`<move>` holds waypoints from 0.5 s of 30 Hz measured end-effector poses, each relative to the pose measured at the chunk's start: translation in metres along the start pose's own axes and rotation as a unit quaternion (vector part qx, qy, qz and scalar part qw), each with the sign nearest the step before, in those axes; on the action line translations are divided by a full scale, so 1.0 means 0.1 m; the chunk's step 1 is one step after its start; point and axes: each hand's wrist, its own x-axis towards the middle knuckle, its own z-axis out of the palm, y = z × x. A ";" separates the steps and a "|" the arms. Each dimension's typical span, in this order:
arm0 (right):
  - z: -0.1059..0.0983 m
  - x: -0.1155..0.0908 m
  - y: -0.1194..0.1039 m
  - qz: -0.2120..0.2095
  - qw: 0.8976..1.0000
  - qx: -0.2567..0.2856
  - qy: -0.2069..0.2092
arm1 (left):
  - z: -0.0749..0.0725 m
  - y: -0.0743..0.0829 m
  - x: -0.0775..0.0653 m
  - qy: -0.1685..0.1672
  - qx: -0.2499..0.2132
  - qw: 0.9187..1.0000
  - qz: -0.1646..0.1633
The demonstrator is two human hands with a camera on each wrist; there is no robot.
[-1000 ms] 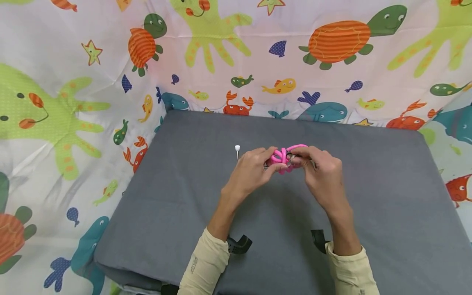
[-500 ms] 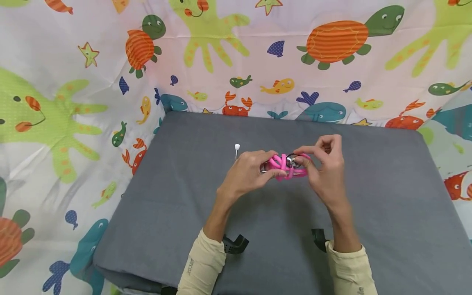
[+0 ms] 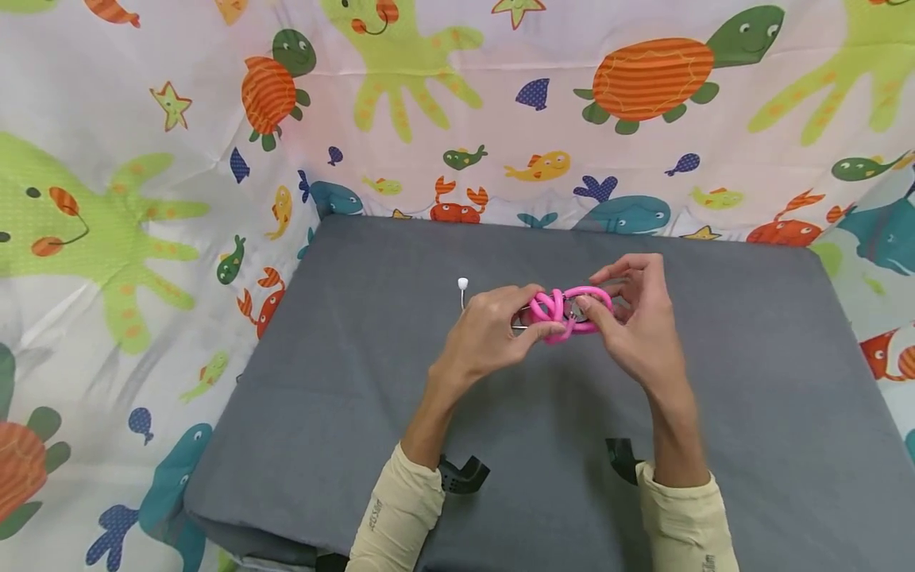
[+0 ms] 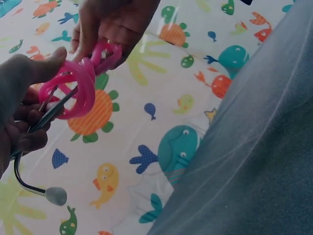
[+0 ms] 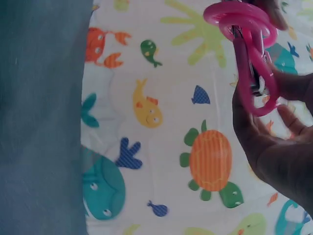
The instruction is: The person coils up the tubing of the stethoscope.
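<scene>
A stethoscope with pink tubing (image 3: 556, 305) is held up over the grey surface, its tubing wound into a coiled bundle. My left hand (image 3: 486, 326) grips the bundle's left part together with the metal ear tubes (image 4: 51, 113). One white ear tip (image 3: 462, 283) sticks out beyond that hand. At the opposite end, my right hand (image 3: 643, 326) has its thumb over the round metal chest piece (image 3: 577, 311), which sits within a loop of tubing. Its other fingers are behind the loop, partly hidden. In the right wrist view, the pink loop (image 5: 266, 105) lies between that thumb and fingers.
A grey cloth-covered table (image 3: 343, 381) stretches beneath both hands. Behind it and to the left hangs a white curtain (image 3: 415, 175) printed with sea animals. Black camera mounts (image 3: 465, 475) project from the wrists beside the cream sleeves (image 3: 396, 508).
My right hand has shifted its hold: its fingers have spread out behind the tubing, with the thumb on the chest piece. More of the right loop shows now. The left hand keeps its grip.
</scene>
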 end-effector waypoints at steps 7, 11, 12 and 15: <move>0.06 -0.05 -0.01 -0.067 0.988 -0.133 0.050 | 0.03 -0.02 0.01 -0.011 0.000 1.000 -0.026; 0.02 -0.03 0.02 -0.107 0.982 -0.150 0.033 | 0.05 -0.06 0.03 -0.019 0.016 0.999 -0.045; 0.01 -0.03 0.03 -0.110 0.983 -0.146 0.027 | 0.07 -0.08 0.03 -0.026 0.023 0.998 -0.050; -0.03 -0.02 0.07 -0.104 0.984 -0.141 0.014 | 0.12 -0.15 0.05 -0.055 0.027 0.995 -0.081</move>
